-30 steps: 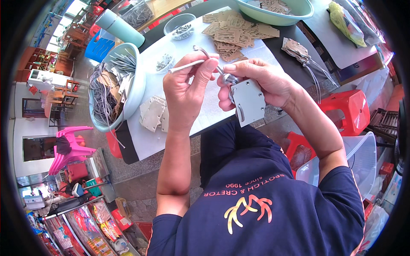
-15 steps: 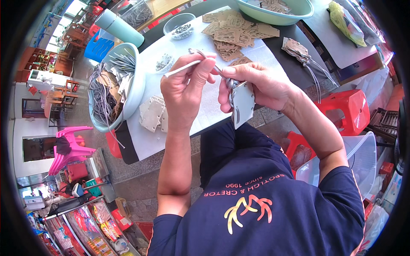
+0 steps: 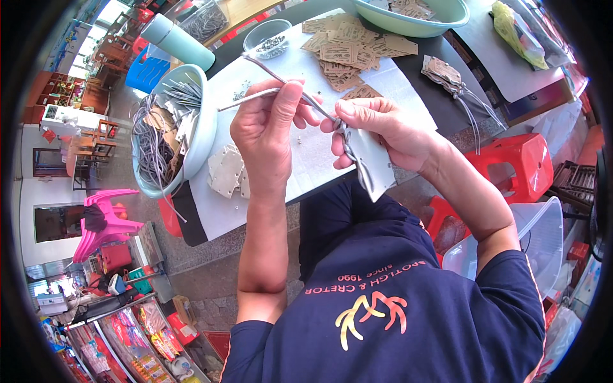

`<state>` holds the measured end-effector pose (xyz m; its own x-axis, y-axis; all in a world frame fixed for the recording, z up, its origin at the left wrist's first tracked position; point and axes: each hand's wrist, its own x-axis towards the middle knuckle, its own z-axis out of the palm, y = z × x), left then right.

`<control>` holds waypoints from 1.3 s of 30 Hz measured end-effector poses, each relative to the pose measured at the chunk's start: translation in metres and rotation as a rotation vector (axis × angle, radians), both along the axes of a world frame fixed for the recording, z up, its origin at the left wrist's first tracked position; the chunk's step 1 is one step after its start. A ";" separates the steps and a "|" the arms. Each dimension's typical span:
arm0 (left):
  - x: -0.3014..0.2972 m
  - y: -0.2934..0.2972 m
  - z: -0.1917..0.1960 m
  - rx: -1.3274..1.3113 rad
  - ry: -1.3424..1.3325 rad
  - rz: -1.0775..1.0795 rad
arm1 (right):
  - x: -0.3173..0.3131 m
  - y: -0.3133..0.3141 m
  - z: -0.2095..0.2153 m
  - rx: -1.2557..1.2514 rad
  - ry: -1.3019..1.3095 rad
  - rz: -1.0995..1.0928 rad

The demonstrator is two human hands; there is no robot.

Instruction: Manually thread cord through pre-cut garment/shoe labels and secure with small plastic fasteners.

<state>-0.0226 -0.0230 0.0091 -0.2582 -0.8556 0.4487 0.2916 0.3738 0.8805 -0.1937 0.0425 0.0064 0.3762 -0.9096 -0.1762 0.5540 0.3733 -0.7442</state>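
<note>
My left hand pinches a grey cord between thumb and fingers. Two loose ends stick out past it to the upper left. My right hand grips a pale grey flat card with small holes, and a twisted length of the cord runs along the card's edge. The cord stretches between the two hands above the table. Under my left wrist lies a small stack of similar pale cards. Brown printed cards are heaped at the far side of the white sheet.
A light-blue basin at left holds grey cords and cards. Small metal pieces sit in a clear bowl. A green basin stands at the back. To the right are corded cards and a red stool.
My left hand has shifted slightly left and down, and the cord's two ends now spread apart. The card in my right hand has tilted, its lower end swinging right.
</note>
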 end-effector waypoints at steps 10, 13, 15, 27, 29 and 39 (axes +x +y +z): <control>0.002 0.009 0.001 0.179 0.130 -0.089 | -0.003 0.001 0.004 -0.167 0.082 -0.013; 0.003 0.008 -0.008 0.237 0.164 -0.195 | -0.004 0.001 0.005 -0.130 0.103 -0.031; 0.008 0.006 -0.015 0.216 0.167 -0.244 | -0.005 0.000 0.006 -0.137 0.108 -0.015; 0.004 0.001 -0.026 0.270 0.326 -0.253 | -0.004 0.002 -0.002 -0.144 0.115 -0.015; 0.004 0.001 -0.026 0.264 0.334 -0.249 | -0.003 0.002 0.000 -0.132 0.120 -0.015; 0.002 0.003 -0.023 0.284 0.313 -0.196 | -0.003 0.000 -0.003 -0.143 0.113 -0.010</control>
